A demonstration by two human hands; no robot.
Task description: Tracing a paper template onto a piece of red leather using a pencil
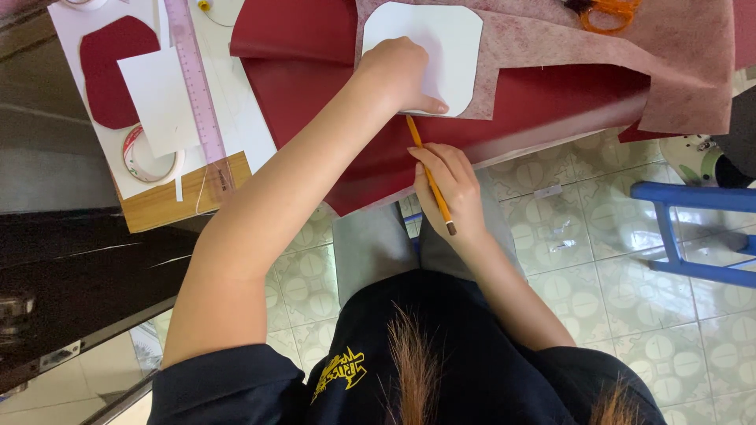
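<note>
Nearest the camera, the right hand (450, 189) is closed around a yellow pencil (430, 175), held in a writing grip with the forearm bent in from the lower right. The pencil's tip meets the lower edge of a white card template (441, 39) with clipped corners. Just beyond, the left hand (400, 71) lies palm down on that template, fingers curled over its lower corner and pressing it flat, the left arm stretched straight out from the shoulder. The template rests on mottled pink fabric (567, 47), which lies over a dark red sheet (315, 86) on the tabletop (165, 201). Tracing looks to be under way along the near edge; no drawn outline can be made out. Farther left lie a cut red shape (106, 79), a roll of tape (146, 157) and a clear ruler (195, 79); orange scissors (608, 12) sit at the far edge.
</note>
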